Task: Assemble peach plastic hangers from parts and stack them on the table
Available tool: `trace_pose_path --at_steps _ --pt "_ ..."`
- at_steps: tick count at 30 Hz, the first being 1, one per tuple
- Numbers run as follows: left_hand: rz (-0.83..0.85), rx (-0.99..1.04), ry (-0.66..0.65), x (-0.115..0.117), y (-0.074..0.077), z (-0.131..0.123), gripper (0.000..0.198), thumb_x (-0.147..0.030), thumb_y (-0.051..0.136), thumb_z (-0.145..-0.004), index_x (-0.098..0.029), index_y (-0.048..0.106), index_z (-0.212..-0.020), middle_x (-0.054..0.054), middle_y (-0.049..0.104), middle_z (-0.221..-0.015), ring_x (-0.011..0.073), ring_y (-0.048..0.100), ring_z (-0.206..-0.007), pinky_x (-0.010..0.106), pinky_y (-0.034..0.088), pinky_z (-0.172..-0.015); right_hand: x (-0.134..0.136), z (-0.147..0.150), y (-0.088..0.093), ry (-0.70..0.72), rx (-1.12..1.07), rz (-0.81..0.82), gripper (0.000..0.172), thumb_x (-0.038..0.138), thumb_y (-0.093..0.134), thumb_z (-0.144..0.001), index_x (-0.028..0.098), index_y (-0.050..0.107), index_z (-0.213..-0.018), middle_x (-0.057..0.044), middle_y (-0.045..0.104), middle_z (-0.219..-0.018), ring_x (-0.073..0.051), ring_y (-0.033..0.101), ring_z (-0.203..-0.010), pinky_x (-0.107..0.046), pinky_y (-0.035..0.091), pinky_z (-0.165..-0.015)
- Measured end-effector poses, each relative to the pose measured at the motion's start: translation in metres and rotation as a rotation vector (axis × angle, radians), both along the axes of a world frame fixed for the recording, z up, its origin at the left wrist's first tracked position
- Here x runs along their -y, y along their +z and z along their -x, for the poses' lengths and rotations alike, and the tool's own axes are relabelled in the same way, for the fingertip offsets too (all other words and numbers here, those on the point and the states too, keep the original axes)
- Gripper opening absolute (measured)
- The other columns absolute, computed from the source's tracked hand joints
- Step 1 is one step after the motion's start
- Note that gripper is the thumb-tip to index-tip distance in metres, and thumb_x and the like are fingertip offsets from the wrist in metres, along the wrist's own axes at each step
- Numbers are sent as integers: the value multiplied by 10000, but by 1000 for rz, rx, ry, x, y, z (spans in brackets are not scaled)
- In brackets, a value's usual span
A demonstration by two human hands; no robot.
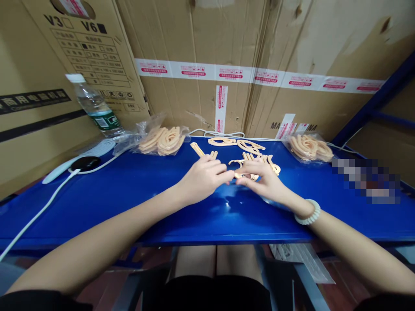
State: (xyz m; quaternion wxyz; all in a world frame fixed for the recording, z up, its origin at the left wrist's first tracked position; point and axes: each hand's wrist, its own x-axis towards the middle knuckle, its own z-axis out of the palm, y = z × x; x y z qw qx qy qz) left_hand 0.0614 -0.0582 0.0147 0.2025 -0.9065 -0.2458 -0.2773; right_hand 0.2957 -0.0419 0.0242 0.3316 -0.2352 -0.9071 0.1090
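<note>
My left hand (pixel 207 178) and my right hand (pixel 264 178) meet over the middle of the blue table. Between their fingertips is a small beige plastic piece (pixel 239 175), mostly covered by the fingers. Both hands are closed in a pinch on it. Just behind my right hand lie several loose curved beige pieces (pixel 274 166), partly hidden by it. Past the left hand, a straight beige strip (pixel 196 149) points away. Two looped beige pieces, one on the left (pixel 222 141) and one on the right (pixel 250 147), lie flat farther back.
Clear bags of beige pieces sit at the back left (pixel 162 140) and back right (pixel 308 147). On the left are a water bottle (pixel 97 108), a pale blue hairbrush (pixel 97 147) and a black round device (pixel 85 163) with a white cable. Cardboard (pixel 194 99) stands behind the blue table (pixel 129 194).
</note>
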Motion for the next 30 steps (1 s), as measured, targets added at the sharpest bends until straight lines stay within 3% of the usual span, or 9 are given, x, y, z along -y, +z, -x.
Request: trace_pose_path --at_steps 2,5,8,13,17,21,25,30 --pt "37 48 1 -4 7 8 256 -256 423 -1055 -179 581 -870 13 684 -778 170 605 -727 328 380 -765 -6 -4 0 -49 -48 34 302 457 617 -967 180 737 -982 -44 697 -827 -185 583 -738 -344 408 -732" --pt "197 121 31 -14 17 22 141 -264 461 -1039 -173 567 -1018 19 710 -880 166 615 -771 325 392 -823 -16 -11 -3 -131 24 -7 249 404 615 -972 201 730 -1058 -66 721 -935 -223 625 -881 -391 430 -852" --pt "321 29 90 -25 22 36 151 -276 461 -1030 -177 567 -989 26 693 -911 181 606 -805 348 398 -873 -23 -14 -8 -169 134 -59 217 342 584 -988 205 714 -1094 -93 706 -1041 -264 607 -1030 -459 401 -954" --pt "398 -166 100 -36 13 45 198 -272 467 -1015 -170 624 -949 65 653 -932 223 583 -903 349 435 -875 -27 -11 -15 -151 197 -93 201 306 559 -994 205 718 -1063 -113 651 -1085 -274 573 -1047 -486 428 -949" --pt "405 -220 99 -39 2 45 175 -128 502 -949 -169 658 -1017 99 638 -1091 238 575 -1022 349 454 -919 -30 -10 -21 -134 192 -83 199 317 580 -985 203 725 -1058 -110 637 -1047 -267 582 -1004 -473 472 -911" --pt "479 -250 85 -41 -2 46 239 -42 537 -877 -185 657 -1026 74 635 -1098 221 600 -1034 320 472 -898 -33 -9 -24 -125 182 -43 226 360 607 -970 207 725 -1087 -115 632 -1069 -274 599 -1025 -485 495 -929" --pt "502 -203 73 -37 1 47 254 -111 619 -871 -192 626 -1111 71 629 -1133 220 609 -1049 326 476 -919 -39 -23 -9 -124 171 11 318 394 616 -959 208 679 -1209 -119 619 -1103 -276 602 -1054 -480 496 -954" --pt "434 -169 63 -28 1 37 227 -264 596 -948 -168 616 -1152 113 615 -1181 267 564 -1157 402 452 -1015 -50 -69 24 -230 282 83 442 484 719 -850 209 659 -1192 -131 597 -1170 -299 583 -1049 -486 496 -943"
